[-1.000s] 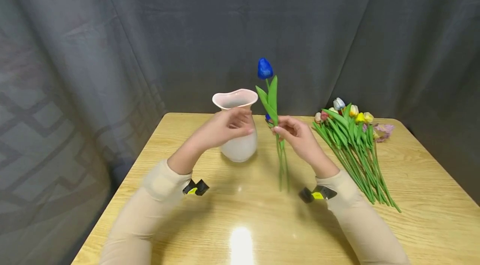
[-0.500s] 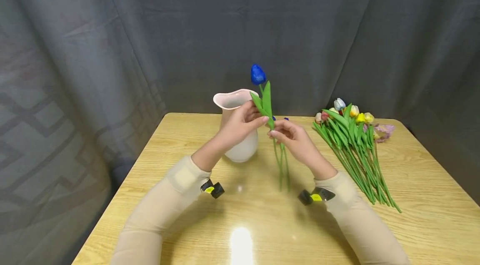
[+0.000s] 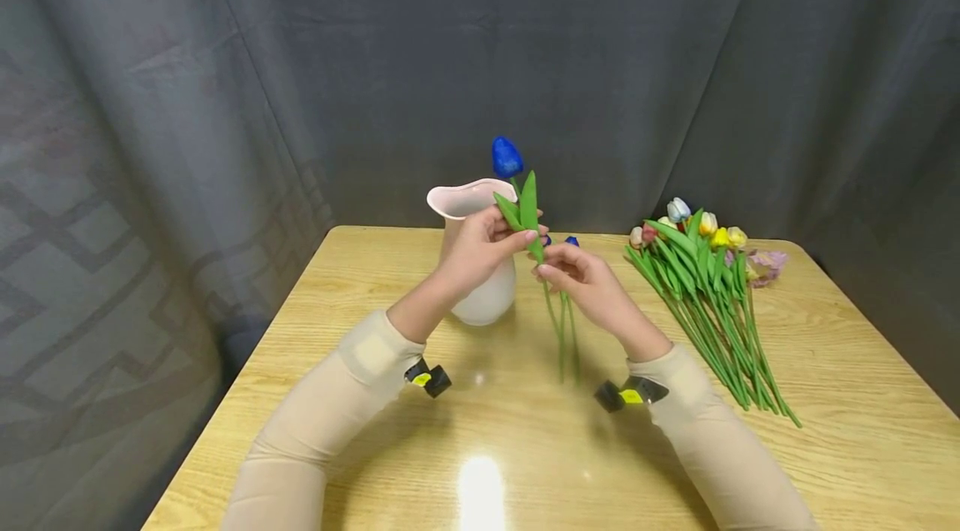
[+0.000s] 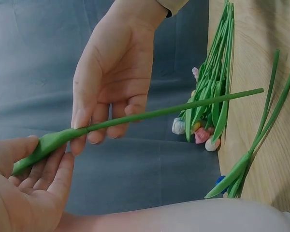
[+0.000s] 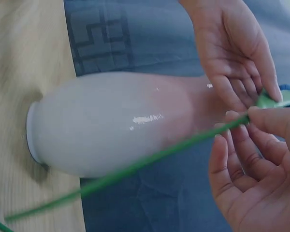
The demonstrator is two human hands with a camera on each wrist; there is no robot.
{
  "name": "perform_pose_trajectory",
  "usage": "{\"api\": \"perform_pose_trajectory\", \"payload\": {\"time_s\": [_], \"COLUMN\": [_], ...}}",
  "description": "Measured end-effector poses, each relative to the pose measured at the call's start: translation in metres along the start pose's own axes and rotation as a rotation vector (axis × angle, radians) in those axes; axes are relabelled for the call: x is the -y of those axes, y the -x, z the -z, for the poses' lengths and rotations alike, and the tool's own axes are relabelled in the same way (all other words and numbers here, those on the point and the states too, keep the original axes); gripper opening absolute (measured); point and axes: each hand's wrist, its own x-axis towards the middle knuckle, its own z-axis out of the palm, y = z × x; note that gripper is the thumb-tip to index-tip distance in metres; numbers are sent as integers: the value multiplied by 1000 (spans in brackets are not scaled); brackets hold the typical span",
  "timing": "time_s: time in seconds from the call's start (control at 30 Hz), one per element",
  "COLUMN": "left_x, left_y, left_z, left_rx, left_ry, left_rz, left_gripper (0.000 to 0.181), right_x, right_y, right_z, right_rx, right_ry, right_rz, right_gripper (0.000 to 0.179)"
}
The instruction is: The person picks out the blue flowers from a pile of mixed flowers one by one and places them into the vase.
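A blue tulip [image 3: 507, 157] with green leaves is held up in front of the vase's right side, its bloom above the rim. My left hand [image 3: 474, 257] pinches it at the base of the leaves. Just below, thumb and fingers of my right hand [image 3: 588, 285] pinch the green stem [image 4: 183, 107], whose lower end points down towards the table. Behind my left hand a white vase [image 3: 480, 298] with a pink wavy rim stands upright. Beyond the right hand, blue tulips [image 4: 234, 176] lie on the table, partly hidden in the head view.
On the right of the wooden table [image 3: 420, 448] lies a bunch of tulips [image 3: 708, 289] in white, yellow, pink and red, stems towards the front. A frilly purple flower [image 3: 768, 264] lies beside their blooms. Grey curtains [image 3: 480, 56] hang behind the table and at its sides.
My left hand has come right from in front of the vase and taken hold of the tulip by its leaves. The tulip has shifted left and slightly down; the right hand has moved little.
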Motion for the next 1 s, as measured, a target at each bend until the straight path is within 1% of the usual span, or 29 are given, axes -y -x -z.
{"api": "perform_pose_trajectory", "payload": {"time_s": [0.07,0.13,0.27,0.33,0.4,0.47,0.53,0.6,0.7,0.77,0.83,0.9,0.93,1.0], "left_x": [-1,-2,-4,-4,-3,-4,-4,-3,-3,-3,-4,-5,-5,-8], "left_y": [0,1,2,3,4,5,5,6,6,7,7,7,7,7], "left_z": [1,1,2,2,2,1,1,0,0,0,-1,-1,0,0], "left_rx": [-5,-13,-13,-5,2,2,1,1,3,4,6,8,9,13], "left_ry": [-12,-27,-29,-12,-7,-27,-41,-56,-63,-68,-67,-65,-60,-42], "left_rz": [3,16,13,8,12,23,29,25,14,10,7,6,6,-5], "left_gripper": [34,33,32,31,32,32,32,31,29,29,30,30,30,30], "right_x": [0,-1,-5,-10,-15,-21,-29,-37,-47,-51,-53,-55,-55,-57], "right_y": [0,0,-5,-7,-10,-13,-15,-16,-15,-14,-12,-10,-10,-10], "right_z": [4,10,23,29,34,38,42,44,47,50,51,52,53,52], "right_rx": [-8,-32,-114,-140,-147,-123,-73,5,181,313,425,491,505,515], "right_ry": [25,71,255,356,450,527,609,684,775,806,823,830,825,830], "right_rz": [3,17,37,29,11,-26,-74,-135,-234,-316,-375,-422,-437,-439], "right_gripper": [29,30,30,29,27,25,25,27,32,35,38,40,41,42]}}
